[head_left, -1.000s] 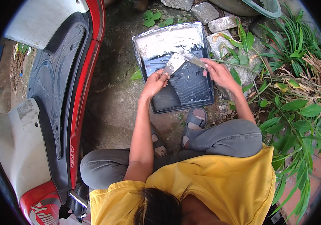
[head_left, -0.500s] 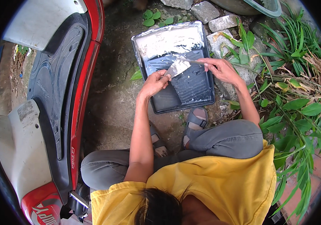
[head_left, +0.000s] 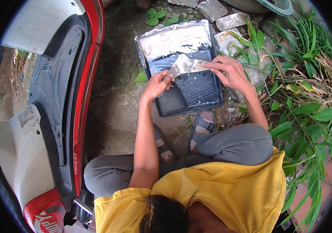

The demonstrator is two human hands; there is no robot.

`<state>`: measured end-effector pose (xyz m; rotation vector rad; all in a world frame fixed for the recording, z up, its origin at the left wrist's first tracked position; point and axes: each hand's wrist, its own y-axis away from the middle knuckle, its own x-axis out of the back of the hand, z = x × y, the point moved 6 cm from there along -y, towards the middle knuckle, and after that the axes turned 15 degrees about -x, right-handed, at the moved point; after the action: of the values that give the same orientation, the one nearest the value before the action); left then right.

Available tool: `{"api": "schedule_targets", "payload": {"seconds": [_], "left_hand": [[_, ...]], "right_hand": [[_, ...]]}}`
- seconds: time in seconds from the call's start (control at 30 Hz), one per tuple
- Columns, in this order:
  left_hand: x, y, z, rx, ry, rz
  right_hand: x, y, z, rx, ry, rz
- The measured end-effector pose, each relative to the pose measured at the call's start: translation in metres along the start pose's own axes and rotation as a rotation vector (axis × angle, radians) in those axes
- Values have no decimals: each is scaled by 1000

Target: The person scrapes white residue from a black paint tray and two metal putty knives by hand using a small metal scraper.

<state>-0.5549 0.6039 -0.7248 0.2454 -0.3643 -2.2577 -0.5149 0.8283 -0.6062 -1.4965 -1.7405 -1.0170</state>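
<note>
Over the black paint tray (head_left: 203,93) I hold two flat scrapers smeared with white paste. My left hand (head_left: 159,83) pinches one scraper (head_left: 172,71) by its edge, near the tray's left side. The fingers of my right hand (head_left: 230,73) are closed on the right end of the other scraper (head_left: 192,65), whose broad face is turned up. A lump of white paste sits at its left end, where the two scrapers meet or overlap. Thick white paste (head_left: 173,40) coats the far part of the tray, with streaks on the ribbed slope.
A red and grey motor scooter (head_left: 88,89) stands close along my left. Broken stones (head_left: 232,22) and leafy plants (head_left: 307,112) border the tray on the right. A large basin rim (head_left: 278,8) shows at the far right. My sandalled feet (head_left: 204,123) are just before the tray.
The scraper in my right hand has turned from edge-on to showing its broad, paste-smeared face. My right hand has shifted slightly; my left hand has moved slightly left.
</note>
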Motion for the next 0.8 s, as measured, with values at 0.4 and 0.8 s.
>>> {"api": "schedule_targets", "payload": {"seconds": [0.4,0.8], "left_hand": [[1,2,5,76,144,-17],[-3,3,10,59,134,-14]], "right_hand": [[-28,17,-3,-107,-295,-85],[-17,15,-7,-31,-36,137]]}}
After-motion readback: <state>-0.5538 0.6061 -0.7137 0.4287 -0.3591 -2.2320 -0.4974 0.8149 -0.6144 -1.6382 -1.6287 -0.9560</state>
